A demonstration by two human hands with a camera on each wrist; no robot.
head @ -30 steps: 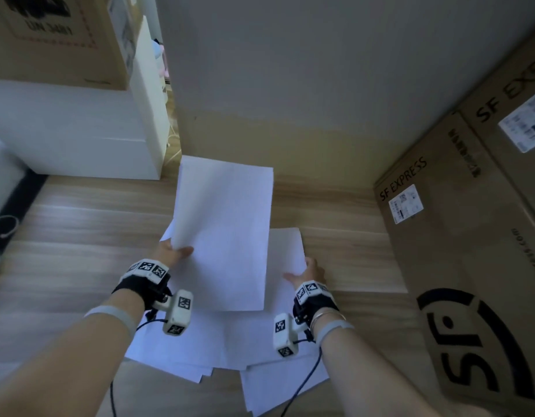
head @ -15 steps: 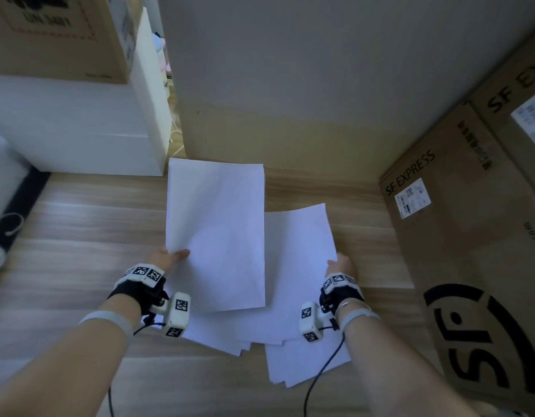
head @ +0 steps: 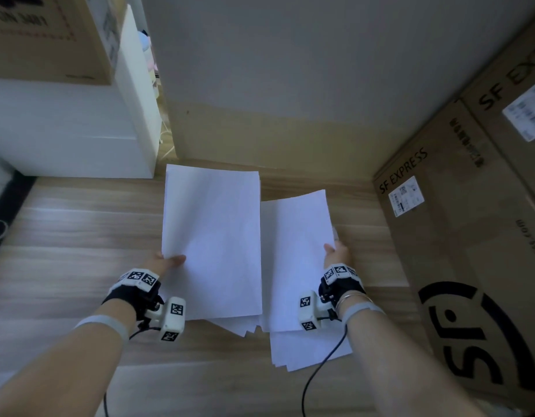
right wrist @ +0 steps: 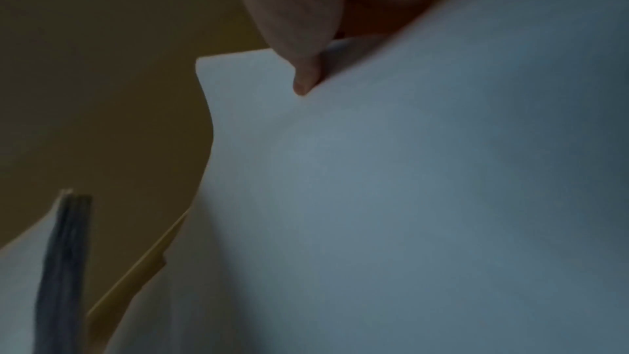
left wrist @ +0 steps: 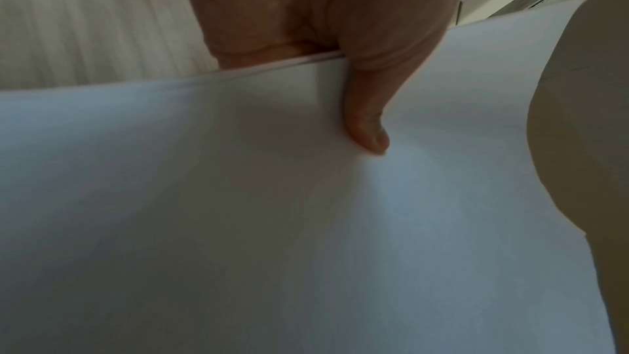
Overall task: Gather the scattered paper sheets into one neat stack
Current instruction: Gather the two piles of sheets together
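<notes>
My left hand (head: 167, 261) pinches the left edge of a thin stack of white sheets (head: 212, 242), lifted above the wooden floor; the thumb (left wrist: 366, 117) lies on top of the stack (left wrist: 306, 225). My right hand (head: 335, 254) pinches the right edge of another white sheet (head: 293, 260), raised beside the stack, with the thumb (right wrist: 304, 74) on that sheet (right wrist: 408, 198). More loose sheets (head: 308, 350) lie fanned on the floor below both hands.
Large SF Express cardboard boxes (head: 471, 236) stand close on the right. A white cabinet (head: 79, 130) with a cardboard box (head: 49, 34) on top is at the back left. A wall (head: 290, 70) closes the far side. Wooden floor (head: 79, 236) lies on the left.
My right hand has lifted a sheet off the floor pile and moved it right and up. The left stack has swung from tilted to nearly straight.
</notes>
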